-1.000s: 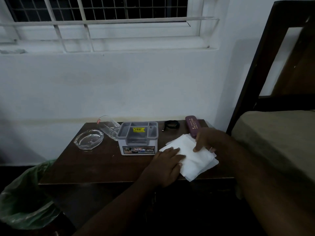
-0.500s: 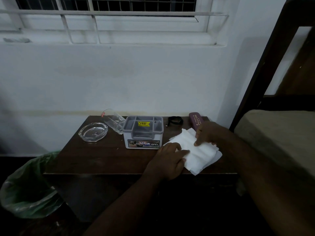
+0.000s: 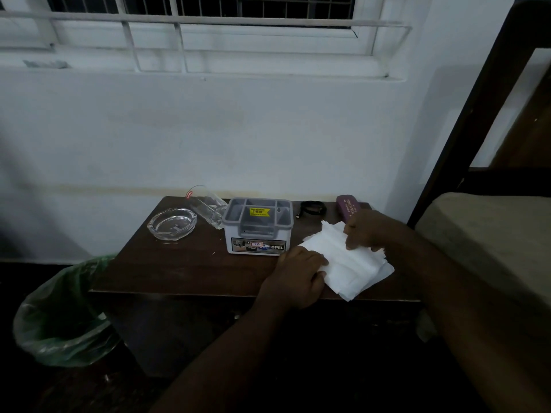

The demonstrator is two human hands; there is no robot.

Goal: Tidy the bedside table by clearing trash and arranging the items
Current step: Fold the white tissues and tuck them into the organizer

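Note:
A loose stack of white tissues (image 3: 351, 263) lies on the right part of the dark wooden bedside table (image 3: 185, 269). My left hand (image 3: 298, 275) rests on the stack's near left edge, fingers curled at the paper. My right hand (image 3: 365, 232) sits on the far right of the stack with its fingers bent down onto the top sheets. A grey and white organiser box (image 3: 258, 226) stands at the table's middle. A glass ashtray (image 3: 172, 223) and a tipped clear glass (image 3: 207, 208) lie at the left.
A black coiled cable (image 3: 311, 208) and a maroon case (image 3: 348, 210) lie at the table's back right. A bin with a green liner (image 3: 64, 317) stands on the floor at the left. A bed with a dark frame (image 3: 483, 234) is at the right.
The camera has tilted, so the table sits higher in view. My right hand has shifted a little on the tissues and its fingers have bent more; my left hand stays on the near edge.

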